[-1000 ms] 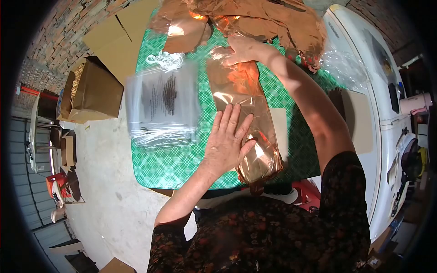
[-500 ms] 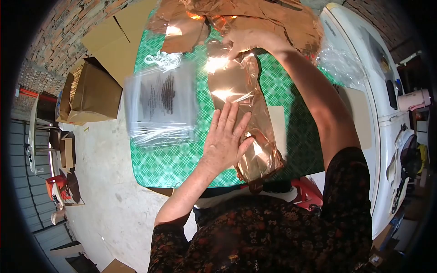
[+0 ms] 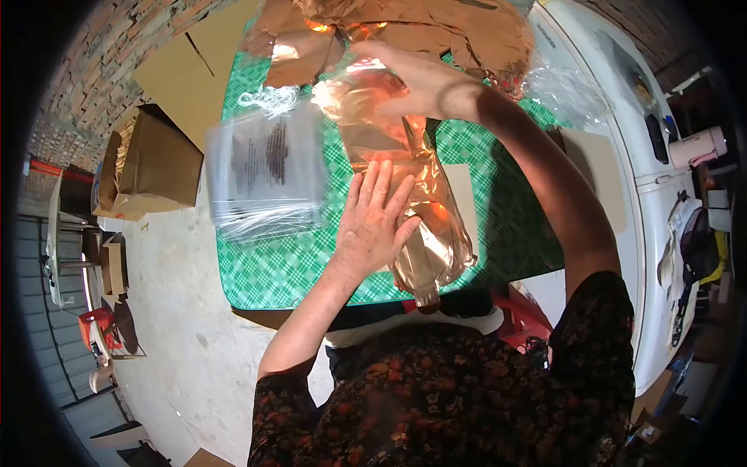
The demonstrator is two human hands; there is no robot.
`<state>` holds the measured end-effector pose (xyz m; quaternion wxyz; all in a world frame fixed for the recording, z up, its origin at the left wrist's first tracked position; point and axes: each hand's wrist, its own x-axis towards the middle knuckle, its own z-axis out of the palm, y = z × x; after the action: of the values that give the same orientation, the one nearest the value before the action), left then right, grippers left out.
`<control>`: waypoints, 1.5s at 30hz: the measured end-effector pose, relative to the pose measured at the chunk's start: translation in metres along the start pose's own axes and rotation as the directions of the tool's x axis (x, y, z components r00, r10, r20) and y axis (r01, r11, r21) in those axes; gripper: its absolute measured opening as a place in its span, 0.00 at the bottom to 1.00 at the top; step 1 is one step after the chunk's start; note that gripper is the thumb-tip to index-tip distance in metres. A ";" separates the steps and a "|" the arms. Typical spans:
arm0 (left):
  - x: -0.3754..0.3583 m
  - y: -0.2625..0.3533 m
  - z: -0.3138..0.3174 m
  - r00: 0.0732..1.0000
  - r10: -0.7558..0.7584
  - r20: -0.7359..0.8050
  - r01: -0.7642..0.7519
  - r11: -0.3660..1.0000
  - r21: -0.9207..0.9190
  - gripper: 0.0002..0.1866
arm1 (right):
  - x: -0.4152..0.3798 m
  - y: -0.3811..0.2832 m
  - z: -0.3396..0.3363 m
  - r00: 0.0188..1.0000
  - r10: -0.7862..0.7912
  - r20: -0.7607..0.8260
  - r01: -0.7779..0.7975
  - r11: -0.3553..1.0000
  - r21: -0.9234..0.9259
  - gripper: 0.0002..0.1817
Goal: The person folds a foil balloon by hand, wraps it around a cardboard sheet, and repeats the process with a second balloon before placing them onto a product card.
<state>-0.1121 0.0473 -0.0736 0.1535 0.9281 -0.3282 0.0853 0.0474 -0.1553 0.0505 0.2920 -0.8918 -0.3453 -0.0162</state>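
Note:
A long strip of shiny copper-coloured foil (image 3: 436, 194) lies on the table with its green checked cover (image 3: 264, 272). My left hand (image 3: 369, 222) rests flat on the strip's left side, fingers spread. At the strip's far end is my right hand (image 3: 420, 82), smeared by motion, its fingers hard to make out against the lifted foil. More copper foil sheets (image 3: 436, 31) cover the back of the table. To the left lies a stack of clear plastic bags (image 3: 261, 163), with white string (image 3: 272, 100) behind it.
Crumpled clear plastic (image 3: 564, 89) lies at the back right, beside a white fridge (image 3: 607, 78). A flat beige card (image 3: 461, 187) is partly under the foil. An open cardboard box (image 3: 159, 159) stands left of the table. Below the table's right side is something red (image 3: 525, 315).
My right hand has moved left, and the strip's far end has shifted left and become more creased. My left hand stays flat on the foil. The whole view has shifted slightly.

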 end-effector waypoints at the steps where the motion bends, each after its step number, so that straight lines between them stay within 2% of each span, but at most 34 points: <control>1: 0.000 0.000 0.001 1.000 0.005 -0.011 -0.005 1.000 -0.002 0.38 | -0.004 0.001 0.003 0.996 0.005 -0.085 -0.003 1.000 0.019 0.53; 2: -0.001 0.000 0.001 1.000 0.009 -0.022 -0.009 1.000 -0.004 0.38 | -0.010 0.004 -0.003 0.978 0.207 0.003 -0.204 0.963 0.177 0.61; 5: 0.000 0.000 0.000 1.000 -0.001 0.002 0.001 1.000 0.004 0.39 | -0.027 0.054 0.024 0.950 0.310 -0.032 -0.238 0.788 0.568 0.63; 7: -0.002 -0.001 0.004 1.000 -0.002 0.003 0.002 1.000 0.017 0.39 | -0.041 0.055 0.019 0.960 0.254 0.120 -0.267 0.693 0.670 0.63; 9: -0.001 -0.002 0.006 1.000 0.001 0.001 -0.001 1.000 0.017 0.39 | -0.043 0.055 0.030 0.921 0.362 0.140 -0.375 0.733 0.568 0.62; 10: -0.001 -0.002 0.005 1.000 0.003 -0.003 -0.003 1.000 0.013 0.39 | -0.044 0.056 0.039 0.924 0.380 0.041 -0.340 0.769 0.541 0.59; 13: 0.000 -0.001 0.004 1.000 0.000 -0.001 0.000 1.000 0.006 0.39 | -0.045 0.068 0.043 0.894 0.432 0.122 -0.404 0.656 0.638 0.57; 16: -0.001 -0.001 0.004 1.000 -0.003 -0.004 0.003 1.000 -0.003 0.39 | -0.048 0.075 0.050 0.877 0.457 0.149 -0.438 0.632 0.639 0.54; 19: 0.000 -0.001 0.003 1.000 -0.003 -0.006 0.003 1.000 -0.005 0.39 | -0.047 0.081 0.062 0.893 0.438 0.100 -0.435 0.786 0.439 0.48; 22: 0.000 0.000 0.002 1.000 -0.006 0.005 0.006 1.000 0.004 0.39 | -0.063 0.067 0.065 0.902 0.431 0.040 -0.417 0.841 0.344 0.45; 25: -0.001 0.000 0.003 1.000 -0.010 0.008 0.010 1.000 0.010 0.39 | -0.071 0.059 0.069 0.871 0.491 -0.010 -0.471 0.840 0.268 0.38; 28: 0.000 0.000 0.002 1.000 -0.011 0.013 0.011 1.000 0.014 0.38 | -0.068 0.058 0.064 0.870 0.490 0.063 -0.494 0.860 0.131 0.29; 31: 0.001 0.001 0.000 1.000 -0.004 0.024 0.003 1.000 0.031 0.38 | -0.069 0.057 0.062 0.884 0.460 0.086 -0.467 0.879 0.093 0.23; 34: 0.001 0.001 -0.001 0.999 0.000 0.034 -0.001 0.999 0.037 0.37 | -0.081 0.051 0.066 0.911 0.411 -0.031 -0.403 0.904 0.139 0.20; 37: 0.001 0.000 0.000 0.999 0.005 0.032 -0.006 0.999 0.038 0.36 | -0.102 0.045 0.064 0.907 0.410 -0.099 -0.407 0.912 0.048 0.13; 40: -0.001 -0.002 0.003 1.000 0.012 0.023 -0.013 0.999 0.051 0.36 | -0.144 0.051 0.065 0.964 0.027 -0.265 -0.051 0.995 -0.086 0.08; 45: -0.001 -0.002 0.003 0.999 0.036 0.017 -0.037 0.998 0.049 0.36 | -0.192 0.010 0.067 0.970 0.051 -0.236 -0.090 0.984 -0.156 0.17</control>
<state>-0.1115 0.0482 -0.0776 0.1264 0.9261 -0.3443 0.0887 -0.1037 -0.2421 -0.0548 0.2552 -0.9168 -0.2745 -0.1379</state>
